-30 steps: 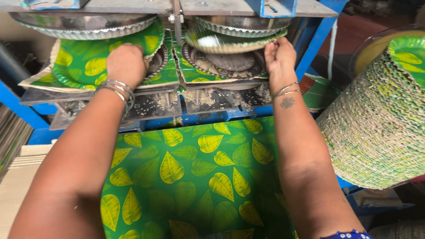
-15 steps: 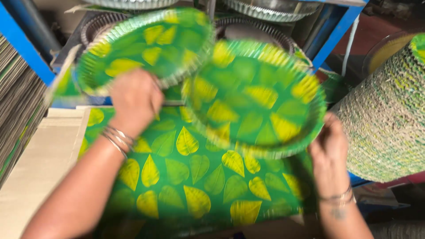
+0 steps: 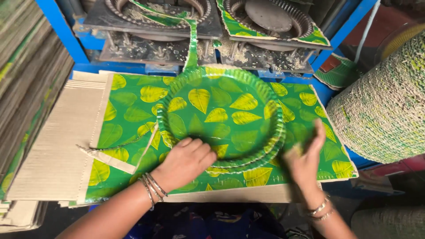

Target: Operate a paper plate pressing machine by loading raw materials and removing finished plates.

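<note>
Two round green plates with a yellow leaf print [image 3: 221, 115] lie stacked on a pile of green leaf-printed sheets [image 3: 128, 115]. My left hand [image 3: 186, 161] grips the near rim of the stacked plates, fingers curled over the edge. My right hand [image 3: 305, 161] is blurred at the plates' right rim, fingers apart, touching or just off the edge. A torn strip of green offcut [image 3: 191, 40] hangs from the press moulds down to the plates' far rim.
Two dark round press moulds [image 3: 270, 17] sit in a blue frame [image 3: 57, 31] ahead. A tall stack of finished plates [image 3: 380, 106] lies on its side at right. Corrugated brown sheets [image 3: 57, 141] are piled at left, with a loose offcut [image 3: 110, 157].
Both hands pulled the two pressed plates out of the moulds and toward me. The plates now lie stacked on the sheet pile, and the moulds stand bare with offcut left in them.
</note>
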